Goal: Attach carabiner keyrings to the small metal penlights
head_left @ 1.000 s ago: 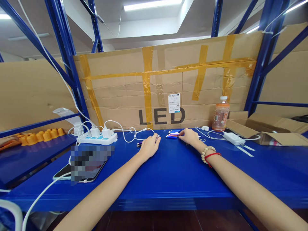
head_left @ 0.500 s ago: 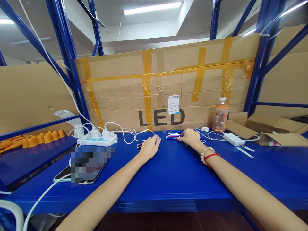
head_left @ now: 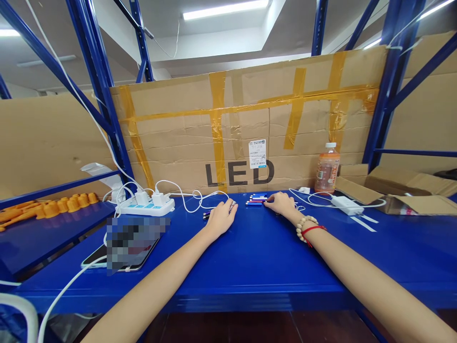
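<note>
Several slim pens [head_left: 255, 199], mostly blue with white or silver parts, lie side by side near the back of the blue shelf. My right hand [head_left: 281, 205], wearing a bead bracelet and a red cord, is at their right ends. Its fingertips are pinched low against the pens, and the palm hides what lies beneath. Farther left, my left hand [head_left: 220, 220] curls over other pens [head_left: 206, 216]. Dark and silver ends stick out on both sides of it, while the middle stays covered by the fingers.
A white power strip [head_left: 146, 207] with plugs and cables stands left, behind a phone-like device [head_left: 143, 255], partly blurred. At right are an orange drink bottle [head_left: 326, 171], a white adapter [head_left: 347, 206] and an open cardboard box [head_left: 421, 202]. A tall cardboard sheet [head_left: 171, 147] closes the back.
My right fingertips have shifted slightly right from the pens, and a reddish pen seen among them before no longer shows clearly. My left hand stays nearly still.
</note>
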`<state>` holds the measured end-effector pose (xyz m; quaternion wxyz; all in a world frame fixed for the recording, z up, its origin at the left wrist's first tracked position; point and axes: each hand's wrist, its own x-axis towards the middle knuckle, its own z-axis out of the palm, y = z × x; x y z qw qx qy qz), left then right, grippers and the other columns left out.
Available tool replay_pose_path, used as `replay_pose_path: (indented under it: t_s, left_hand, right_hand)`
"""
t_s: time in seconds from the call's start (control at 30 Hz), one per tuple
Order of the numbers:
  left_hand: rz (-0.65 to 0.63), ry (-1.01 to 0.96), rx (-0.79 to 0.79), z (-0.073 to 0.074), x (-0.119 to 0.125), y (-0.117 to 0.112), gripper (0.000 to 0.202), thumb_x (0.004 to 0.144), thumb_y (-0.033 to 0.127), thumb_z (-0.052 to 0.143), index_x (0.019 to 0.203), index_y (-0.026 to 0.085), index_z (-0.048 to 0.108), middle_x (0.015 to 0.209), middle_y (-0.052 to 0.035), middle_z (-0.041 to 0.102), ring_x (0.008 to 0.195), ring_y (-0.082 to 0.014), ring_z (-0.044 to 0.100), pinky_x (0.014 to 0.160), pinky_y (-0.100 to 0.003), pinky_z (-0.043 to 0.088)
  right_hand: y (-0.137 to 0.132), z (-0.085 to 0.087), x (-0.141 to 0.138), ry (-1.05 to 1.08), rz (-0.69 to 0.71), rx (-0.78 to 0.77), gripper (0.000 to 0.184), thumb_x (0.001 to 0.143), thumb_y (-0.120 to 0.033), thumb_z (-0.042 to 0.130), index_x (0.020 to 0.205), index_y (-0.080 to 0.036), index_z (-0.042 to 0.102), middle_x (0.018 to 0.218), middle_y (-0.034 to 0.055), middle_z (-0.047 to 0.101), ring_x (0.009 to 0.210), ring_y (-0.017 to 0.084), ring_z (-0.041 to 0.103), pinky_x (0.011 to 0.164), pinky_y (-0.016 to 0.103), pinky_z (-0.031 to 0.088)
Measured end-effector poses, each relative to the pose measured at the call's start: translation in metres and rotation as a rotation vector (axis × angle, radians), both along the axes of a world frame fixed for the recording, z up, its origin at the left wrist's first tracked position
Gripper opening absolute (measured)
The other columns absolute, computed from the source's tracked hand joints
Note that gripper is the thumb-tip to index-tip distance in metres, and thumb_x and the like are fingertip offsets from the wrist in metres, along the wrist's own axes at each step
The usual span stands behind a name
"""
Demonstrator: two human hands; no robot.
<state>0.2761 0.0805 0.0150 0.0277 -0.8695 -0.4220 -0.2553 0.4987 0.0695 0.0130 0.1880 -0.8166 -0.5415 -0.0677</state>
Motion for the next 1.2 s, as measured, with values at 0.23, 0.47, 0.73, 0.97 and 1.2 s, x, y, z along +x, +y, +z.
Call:
replay_pose_path:
  t_s: [0.23,0.47,0.73,0.97,1.2]
  left_hand:
    - [0.006,-0.006,-0.007,0.0001,-0.0001,0.0001,0.034,0.087,0.042,0.022,0.091,0.021,0.048,0.071,-0.0032,0.053,0.072,-0.0192,0.055,0.062,-0.027,0.039]
    - [0.012,-0.015,-0.015,-0.0012,0.0004,0.0012,0.034,0.087,0.043,0.022,0.091,0.022,0.048,0.072,-0.0032,0.054,0.073,-0.0192,0.055,0.063,-0.028,0.039]
    - [0.005,-0.027,-0.012,-0.0015,0.0004,0.0024,0.034,0.087,0.043,0.021,0.09,0.022,0.048,0.072,-0.003,0.054,0.073,-0.0195,0.055,0.063,-0.028,0.039]
    - [0.004,-0.01,-0.008,-0.0011,-0.0001,0.0013,0.033,0.087,0.042,0.022,0.09,0.022,0.048,0.071,-0.0028,0.054,0.072,-0.0188,0.054,0.062,-0.027,0.039]
    - [0.003,-0.013,-0.019,-0.0002,-0.0001,0.0004,0.033,0.087,0.042,0.022,0.089,0.021,0.048,0.071,-0.0028,0.054,0.072,-0.0186,0.054,0.063,-0.027,0.039]
  right_hand:
    - [0.0001,0.0016,-0.0007,-0.012,-0.013,0.006,0.026,0.07,-0.037,0.053,0.087,-0.024,0.068,0.099,0.0076,0.061,0.098,0.026,0.049,0.078,0.038,0.033]
    - [-0.0008,0.0016,-0.0026,-0.024,0.015,0.005,0.031,0.071,-0.039,0.052,0.094,-0.023,0.065,0.102,0.0095,0.059,0.1,0.026,0.047,0.079,0.039,0.033]
    - [-0.0013,0.001,-0.0035,-0.036,0.03,0.0,0.028,0.073,-0.038,0.051,0.093,-0.024,0.066,0.102,0.0097,0.058,0.101,0.026,0.046,0.079,0.039,0.033]
    - [-0.0004,-0.0005,-0.0017,-0.02,0.021,0.037,0.027,0.071,-0.039,0.053,0.089,-0.024,0.067,0.101,0.0099,0.057,0.099,0.026,0.047,0.078,0.037,0.034]
    - [-0.001,0.0004,-0.0039,-0.04,0.047,0.032,0.03,0.071,-0.04,0.052,0.092,-0.023,0.066,0.102,0.0103,0.057,0.1,0.026,0.046,0.08,0.037,0.034]
